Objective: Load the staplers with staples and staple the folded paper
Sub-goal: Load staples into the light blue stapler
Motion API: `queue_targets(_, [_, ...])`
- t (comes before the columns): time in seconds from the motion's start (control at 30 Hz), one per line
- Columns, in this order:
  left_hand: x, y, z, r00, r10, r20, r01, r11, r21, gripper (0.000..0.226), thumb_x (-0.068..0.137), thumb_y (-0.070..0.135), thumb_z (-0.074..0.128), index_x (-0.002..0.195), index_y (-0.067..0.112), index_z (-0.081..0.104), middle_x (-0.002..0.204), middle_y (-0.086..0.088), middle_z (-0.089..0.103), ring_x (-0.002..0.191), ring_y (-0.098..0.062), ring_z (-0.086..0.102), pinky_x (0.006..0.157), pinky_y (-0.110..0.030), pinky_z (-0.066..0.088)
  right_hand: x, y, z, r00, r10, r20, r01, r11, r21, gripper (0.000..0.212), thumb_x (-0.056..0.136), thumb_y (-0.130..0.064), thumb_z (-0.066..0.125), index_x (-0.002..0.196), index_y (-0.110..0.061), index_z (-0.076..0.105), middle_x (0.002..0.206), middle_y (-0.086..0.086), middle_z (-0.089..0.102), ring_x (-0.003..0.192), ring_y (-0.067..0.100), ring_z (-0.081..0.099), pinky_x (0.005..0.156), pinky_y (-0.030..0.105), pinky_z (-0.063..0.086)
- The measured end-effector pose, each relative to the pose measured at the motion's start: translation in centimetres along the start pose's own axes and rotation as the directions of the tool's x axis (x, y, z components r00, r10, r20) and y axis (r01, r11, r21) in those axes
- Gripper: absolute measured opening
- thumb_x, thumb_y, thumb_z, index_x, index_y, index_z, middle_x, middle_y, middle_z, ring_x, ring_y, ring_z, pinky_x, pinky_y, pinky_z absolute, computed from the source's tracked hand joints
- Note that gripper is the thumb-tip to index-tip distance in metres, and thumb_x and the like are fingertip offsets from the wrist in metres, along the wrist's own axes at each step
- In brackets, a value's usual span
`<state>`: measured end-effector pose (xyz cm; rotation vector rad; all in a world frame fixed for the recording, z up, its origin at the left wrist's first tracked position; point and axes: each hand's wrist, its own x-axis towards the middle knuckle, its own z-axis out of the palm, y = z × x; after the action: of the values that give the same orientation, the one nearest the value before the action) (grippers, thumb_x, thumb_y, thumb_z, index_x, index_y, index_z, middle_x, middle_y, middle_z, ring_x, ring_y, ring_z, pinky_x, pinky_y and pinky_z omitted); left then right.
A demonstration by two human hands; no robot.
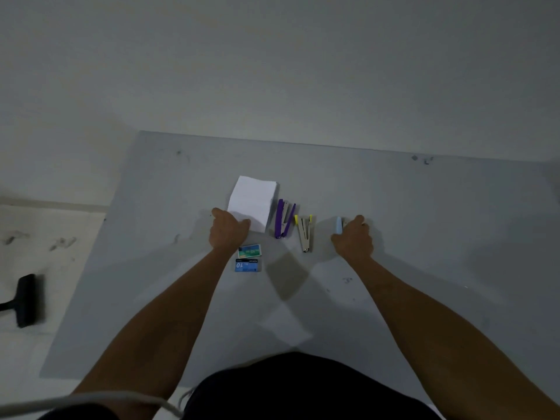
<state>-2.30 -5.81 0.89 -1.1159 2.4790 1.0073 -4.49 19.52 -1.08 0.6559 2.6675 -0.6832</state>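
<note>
Dark garment (303, 386): matte black fabric along the bottom edge, cut off by the frame.
Pale cord (91, 400): blurred, curves across the bottom left corner; both ends out of view.
Grey mat (424, 237): flat, smooth sheet with small dark scuffs; lies on a pale floor.
Blue staple box (247, 265): small flat carton, a large "10" reads upside down; smaller print too blurred to read.
Green staple box (249, 251): just beyond the blue one, tilted; a "10" faintly legible, rest unreadable.
Left hand (228, 230): fingers curled, thumb on top, holds the near left corner of the folded paper.
Folded paper (251, 203): white, rectangular, flat on the mat; near corner hidden under the hand.
Purple stapler (284, 218): plastic and metal, hinged open in a V, just right of the paper.
Yellow-tipped stapler (304, 234): bare metal, also opened in a V, between the purple one and the right hand.
Right hand (353, 237): fingers wrapped round the light blue stapler.
Light blue stapler (338, 225): only a rounded pale blue end shows; rest hidden by the hand.
Black brush (25, 300): on the floor at far left, handle cut off.
</note>
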Motion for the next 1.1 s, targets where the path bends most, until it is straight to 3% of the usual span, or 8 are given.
queue_targets(0.17, [-1.9,2.6,0.0,0.964,0.265,0.017,-0.266,0.960,0.085,0.055,0.087,0.019,0.056,0.134,0.003,0.033,0.122,-0.017,0.057,0.108,-0.037,0.059,0.088,-0.044,0.050,-0.4,-2.1,-1.1,0.995,-0.096,0.022,0.090,0.979,0.182,0.070,0.074,-0.032,0.075,0.128,-0.004,0.038,0.120,0.018,0.056,0.106,0.038,0.059,0.085,0.044,0.052])
queue_targets(0.33, [-5.1,5.4,0.6,0.735,0.612,0.293,-0.649,0.759,0.043,0.038,0.074,0.017,0.060,0.111,0.008,0.058,0.100,-0.015,0.066,0.090,-0.032,0.063,0.075,-0.036,0.051,-0.9,-6.4,-4.3,0.985,-0.126,0.118,0.037,0.822,0.569,0.054,0.075,-0.022,0.078,0.119,-0.011,0.048,0.112,0.017,0.059,0.091,0.031,0.063,0.069,0.044,0.060])
queue_targets(0.53, [-7.3,7.7,-0.5,0.674,0.702,0.229,-0.682,0.711,-0.174,0.036,0.088,0.028,0.063,0.120,0.012,0.058,0.094,0.000,0.066,0.077,-0.013,0.059,0.062,-0.017,0.043,-2.3,-8.1,-8.0,0.941,-0.288,0.177,0.086,0.710,0.698,0.057,0.068,-0.023,0.087,0.108,-0.008,0.049,0.098,0.014,0.063,0.079,0.025,0.069,0.062,0.038,0.060])
queue_targets(0.6, [-7.7,8.3,-1.0,0.663,0.722,0.200,-0.689,0.692,-0.214,0.026,0.089,0.029,0.062,0.106,0.008,0.064,0.086,-0.004,0.068,0.070,-0.015,0.060,0.060,-0.026,0.049,-2.8,-8.0,-8.3,0.918,-0.342,0.202,0.094,0.682,0.725,0.053,0.071,-0.022,0.084,0.108,-0.008,0.048,0.099,0.015,0.063,0.076,0.024,0.069,0.063,0.038,0.060])
queue_targets(0.67, [-7.9,8.4,-1.3,0.681,0.704,0.200,-0.678,0.710,-0.190,0.023,0.090,0.026,0.060,0.095,0.004,0.064,0.082,-0.013,0.069,0.067,-0.023,0.062,0.064,-0.037,0.051,-3.1,-7.8,-8.5,0.901,-0.373,0.223,0.077,0.642,0.763,0.041,0.081,-0.027,0.076,0.106,-0.009,0.048,0.101,0.019,0.064,0.075,0.029,0.069,0.061,0.035,0.059])
queue_targets(0.8, [-7.9,8.1,-1.8,0.709,0.674,0.206,-0.676,0.733,-0.073,0.023,0.086,0.024,0.062,0.095,0.003,0.065,0.082,-0.013,0.067,0.071,-0.027,0.061,0.063,-0.033,0.049,-3.6,-7.0,-8.7,0.899,-0.378,0.223,0.051,0.595,0.802,0.020,0.098,-0.024,0.051,0.104,-0.005,0.056,0.096,0.020,0.064,0.069,0.029,0.068,0.064,0.035,0.058])
queue_targets(0.97, [-8.8,8.8,-2.1,0.679,0.712,0.180,-0.718,0.694,-0.040,0.035,0.088,0.032,0.064,0.113,0.008,0.061,0.094,-0.011,0.068,0.074,-0.025,0.063,0.065,-0.029,0.049,-4.1,-6.4,-7.8,0.934,-0.335,0.125,0.109,0.600,0.793,0.014,0.096,-0.010,0.051,0.099,0.000,0.060,0.089,0.021,0.068,0.069,0.029,0.071,0.068,0.037,0.061])
queue_targets(1.1, [-9.0,9.1,-1.9,0.654,0.746,0.126,-0.753,0.657,0.025,0.029,0.089,0.029,0.063,0.107,0.007,0.060,0.100,-0.014,0.069,0.076,-0.026,0.061,0.065,-0.031,0.048,-4.1,-6.2,-7.4,0.964,-0.242,0.108,0.063,0.604,0.794,0.010,0.093,-0.003,0.050,0.092,-0.001,0.059,0.089,0.020,0.068,0.069,0.031,0.072,0.070,0.041,0.061])
